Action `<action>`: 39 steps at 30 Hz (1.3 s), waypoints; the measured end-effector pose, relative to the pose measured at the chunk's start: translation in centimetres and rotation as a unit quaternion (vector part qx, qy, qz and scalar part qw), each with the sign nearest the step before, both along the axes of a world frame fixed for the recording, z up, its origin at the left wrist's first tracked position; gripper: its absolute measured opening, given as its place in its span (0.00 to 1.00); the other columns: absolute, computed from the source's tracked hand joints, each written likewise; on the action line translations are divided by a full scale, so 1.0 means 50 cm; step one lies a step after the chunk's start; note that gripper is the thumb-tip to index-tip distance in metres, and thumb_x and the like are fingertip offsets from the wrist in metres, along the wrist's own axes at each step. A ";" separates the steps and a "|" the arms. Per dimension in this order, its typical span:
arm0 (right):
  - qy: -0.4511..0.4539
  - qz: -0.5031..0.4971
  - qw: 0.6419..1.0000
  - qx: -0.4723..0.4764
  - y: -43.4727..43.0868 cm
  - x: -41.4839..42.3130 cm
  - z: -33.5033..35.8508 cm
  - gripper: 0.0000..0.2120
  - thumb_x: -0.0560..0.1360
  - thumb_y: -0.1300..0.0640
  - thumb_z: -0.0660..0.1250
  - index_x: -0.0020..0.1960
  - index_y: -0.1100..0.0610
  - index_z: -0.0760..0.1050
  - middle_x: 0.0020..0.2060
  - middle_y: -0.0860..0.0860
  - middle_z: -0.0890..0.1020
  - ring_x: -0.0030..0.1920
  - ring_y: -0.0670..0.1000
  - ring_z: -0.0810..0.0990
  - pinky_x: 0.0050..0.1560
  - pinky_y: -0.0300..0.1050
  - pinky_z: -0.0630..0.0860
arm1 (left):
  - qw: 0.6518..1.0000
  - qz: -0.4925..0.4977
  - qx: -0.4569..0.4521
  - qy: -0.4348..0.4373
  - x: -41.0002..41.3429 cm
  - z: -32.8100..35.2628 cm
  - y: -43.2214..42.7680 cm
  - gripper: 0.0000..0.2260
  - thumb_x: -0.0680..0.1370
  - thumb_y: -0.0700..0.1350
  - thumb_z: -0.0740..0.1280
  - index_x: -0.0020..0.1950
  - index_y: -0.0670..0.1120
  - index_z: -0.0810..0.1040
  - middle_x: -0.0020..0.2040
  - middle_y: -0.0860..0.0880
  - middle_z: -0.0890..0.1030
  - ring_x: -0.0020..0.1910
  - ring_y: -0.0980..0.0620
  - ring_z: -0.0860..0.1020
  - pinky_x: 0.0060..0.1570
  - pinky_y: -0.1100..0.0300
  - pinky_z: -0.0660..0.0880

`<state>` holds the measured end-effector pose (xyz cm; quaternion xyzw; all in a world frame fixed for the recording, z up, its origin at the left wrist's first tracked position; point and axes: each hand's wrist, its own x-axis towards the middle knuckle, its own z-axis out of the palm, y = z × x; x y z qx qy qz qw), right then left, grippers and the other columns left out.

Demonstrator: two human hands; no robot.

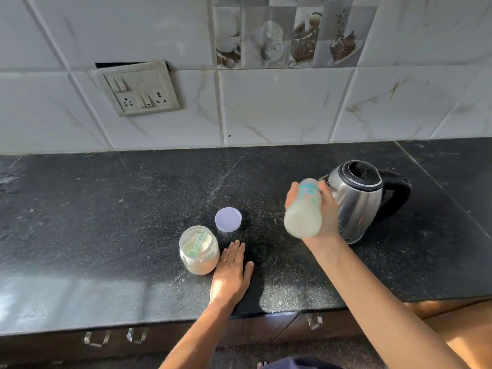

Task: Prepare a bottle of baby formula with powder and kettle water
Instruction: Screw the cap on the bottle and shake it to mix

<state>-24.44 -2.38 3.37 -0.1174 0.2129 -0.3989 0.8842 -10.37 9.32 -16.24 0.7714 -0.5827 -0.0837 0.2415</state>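
The left hand (231,272) lies flat, palm down, fingers straight. Up to its right, the right hand (329,211) grips a bottle (303,214).

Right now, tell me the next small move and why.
Probably move the left hand to the lilac lid and cap the powder jar. The jar stands open with the scoop inside, the lid lies on the counter just behind it, and that hand rests flat and free beside it, while the right hand grips the bottle, already milky.
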 end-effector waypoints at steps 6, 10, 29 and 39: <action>0.099 0.106 0.976 -0.162 0.067 0.002 -0.019 0.16 0.75 0.49 0.63 0.61 0.52 0.72 0.42 0.56 0.79 0.32 0.54 0.77 0.29 0.44 0.76 | 1.000 0.002 0.005 -0.012 0.003 -0.002 0.002 0.26 0.80 0.55 0.52 0.71 0.41 0.69 0.71 0.44 0.70 0.72 0.47 0.64 0.71 0.55 0.53; 0.055 0.009 0.997 -0.060 0.015 0.008 0.007 0.15 0.76 0.45 0.60 0.50 0.57 0.73 0.37 0.53 0.77 0.30 0.50 0.77 0.30 0.39 0.76 | 1.000 0.004 0.002 -0.008 0.000 0.000 0.000 0.27 0.80 0.56 0.50 0.72 0.42 0.67 0.73 0.45 0.67 0.74 0.48 0.61 0.72 0.58 0.51; 0.098 0.083 0.966 -0.225 -0.002 0.019 0.046 0.13 0.76 0.50 0.61 0.58 0.54 0.72 0.43 0.56 0.78 0.32 0.54 0.78 0.31 0.44 0.77 | 1.000 0.007 -0.004 -0.014 0.000 0.002 -0.001 0.26 0.80 0.55 0.52 0.71 0.41 0.69 0.71 0.44 0.70 0.72 0.47 0.64 0.71 0.56 0.53; 0.101 0.083 0.971 -0.203 0.025 0.014 0.018 0.18 0.74 0.49 0.63 0.62 0.52 0.69 0.43 0.56 0.78 0.32 0.54 0.78 0.32 0.45 0.77 | 1.000 0.006 -0.004 -0.008 0.002 -0.001 0.001 0.26 0.80 0.55 0.51 0.71 0.41 0.68 0.72 0.44 0.69 0.73 0.47 0.63 0.72 0.57 0.51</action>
